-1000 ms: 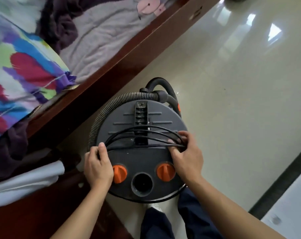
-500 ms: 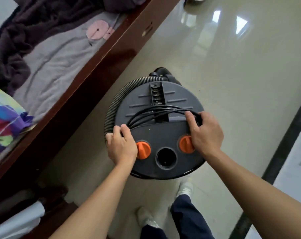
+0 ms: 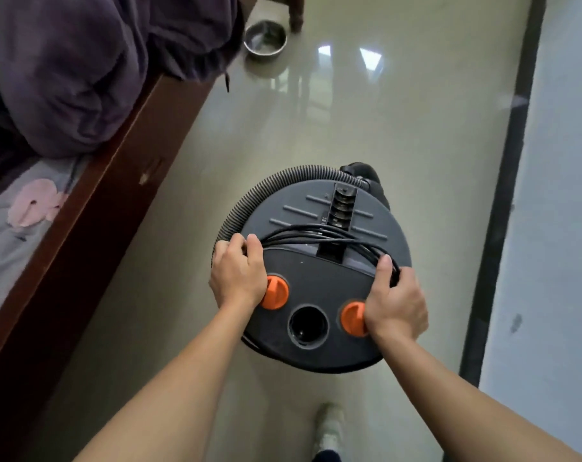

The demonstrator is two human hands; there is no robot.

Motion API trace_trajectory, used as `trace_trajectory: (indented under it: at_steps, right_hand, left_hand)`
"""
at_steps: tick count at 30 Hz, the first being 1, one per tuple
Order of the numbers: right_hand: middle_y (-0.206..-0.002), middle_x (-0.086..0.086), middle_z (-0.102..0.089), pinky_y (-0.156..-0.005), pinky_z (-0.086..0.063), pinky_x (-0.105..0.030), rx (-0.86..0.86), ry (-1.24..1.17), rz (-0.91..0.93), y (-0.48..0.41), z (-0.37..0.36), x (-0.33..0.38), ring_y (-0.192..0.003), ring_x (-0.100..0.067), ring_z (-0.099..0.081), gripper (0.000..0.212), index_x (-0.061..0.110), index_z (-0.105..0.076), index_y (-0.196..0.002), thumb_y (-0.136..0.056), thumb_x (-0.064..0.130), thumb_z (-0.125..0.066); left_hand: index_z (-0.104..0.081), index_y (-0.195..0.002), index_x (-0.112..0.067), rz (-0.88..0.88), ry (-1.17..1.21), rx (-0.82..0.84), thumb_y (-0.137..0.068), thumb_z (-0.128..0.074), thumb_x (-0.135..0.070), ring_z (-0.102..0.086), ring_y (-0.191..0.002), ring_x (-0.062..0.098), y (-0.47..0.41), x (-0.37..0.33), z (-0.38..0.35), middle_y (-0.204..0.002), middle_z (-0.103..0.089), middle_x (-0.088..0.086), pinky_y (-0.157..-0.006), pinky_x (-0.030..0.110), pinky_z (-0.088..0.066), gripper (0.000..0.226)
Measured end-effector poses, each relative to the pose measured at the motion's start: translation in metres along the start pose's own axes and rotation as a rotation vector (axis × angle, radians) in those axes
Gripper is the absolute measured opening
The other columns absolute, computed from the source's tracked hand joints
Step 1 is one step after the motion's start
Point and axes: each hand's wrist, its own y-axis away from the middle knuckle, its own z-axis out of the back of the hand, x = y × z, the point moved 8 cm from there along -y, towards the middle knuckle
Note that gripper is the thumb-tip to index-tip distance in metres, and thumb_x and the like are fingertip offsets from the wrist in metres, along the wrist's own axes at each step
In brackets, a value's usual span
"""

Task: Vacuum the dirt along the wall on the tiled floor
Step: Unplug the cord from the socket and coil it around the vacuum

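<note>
A round dark-grey vacuum cleaner point(image 3: 319, 288) with two orange knobs is held above the glossy tiled floor point(image 3: 316, 128). A ribbed grey hose point(image 3: 249, 198) curls round its far left side, and a black cable point(image 3: 316, 236) is looped across its lid. My left hand point(image 3: 238, 273) grips the vacuum's left rim beside the cable's left end. My right hand point(image 3: 394, 301) grips the right rim, thumb over the cable loops. The pale wall point(image 3: 556, 228) with its dark skirting point(image 3: 503, 211) runs along the right.
A dark wooden bed frame point(image 3: 93, 208) with purple bedding point(image 3: 66, 71) lines the left. A metal bowl point(image 3: 265, 38) sits on the floor at the far end by a furniture leg. My shoe point(image 3: 329, 425) stands below the vacuum.
The vacuum has been carried away from the bed frame toward the wall on the right, both hands still on its rim. The view has swung so the wall and the bowl show.
</note>
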Motion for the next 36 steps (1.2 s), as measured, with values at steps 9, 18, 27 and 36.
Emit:
trace_trajectory:
  at_steps: [9, 18, 27, 36]
  right_hand:
    - [-0.105, -0.009, -0.063, -0.077, -0.041, -0.040, -0.079, -0.013, -0.024, -0.156, 0.014, 0.069, -0.106, -0.034, -0.055, 0.051, 0.014, -0.060, -0.098, -0.097, 0.059, -0.036]
    - [-0.100, -0.011, -0.066, -0.070, -0.036, -0.036, -0.136, -0.026, -0.076, -0.325, 0.020, 0.151, -0.095, -0.036, -0.058, 0.051, 0.015, -0.061, -0.096, -0.096, 0.061, -0.037]
    - [-0.094, -0.009, -0.067, -0.067, -0.037, -0.035, -0.182, -0.046, -0.122, -0.483, 0.029, 0.228, -0.091, -0.036, -0.059, 0.060, 0.017, -0.062, -0.091, -0.088, 0.069, -0.032]
    - [-0.098, -0.005, -0.064, -0.068, -0.034, -0.035, -0.125, -0.056, -0.041, -0.661, 0.034, 0.319, -0.099, -0.032, -0.058, 0.062, 0.017, -0.062, -0.094, -0.084, 0.068, -0.028]
  left_hand:
    - [-0.057, -0.085, -0.007, -0.049, 0.008, -0.023, -0.099, -0.039, -0.035, -0.052, -0.095, 0.037, -0.102, -0.140, -0.060, -0.102, -0.056, 0.017, -0.076, 0.038, -0.037, 0.037]
    - [-0.058, -0.087, -0.006, -0.082, 0.022, 0.001, -0.099, -0.040, -0.032, -0.053, -0.100, 0.038, -0.221, -0.287, -0.121, -0.107, -0.057, 0.017, -0.082, 0.040, -0.039, 0.033]
    - [-0.047, -0.077, -0.012, -0.085, 0.001, 0.020, -0.099, -0.037, -0.034, -0.052, -0.095, 0.038, -0.327, -0.429, -0.180, -0.105, -0.057, 0.016, -0.073, 0.034, -0.029, 0.033]
    - [-0.053, -0.080, -0.007, -0.023, -0.010, -0.036, -0.100, -0.038, -0.031, -0.040, -0.082, 0.027, -0.432, -0.560, -0.237, -0.106, -0.057, 0.017, -0.074, 0.034, -0.029, 0.035]
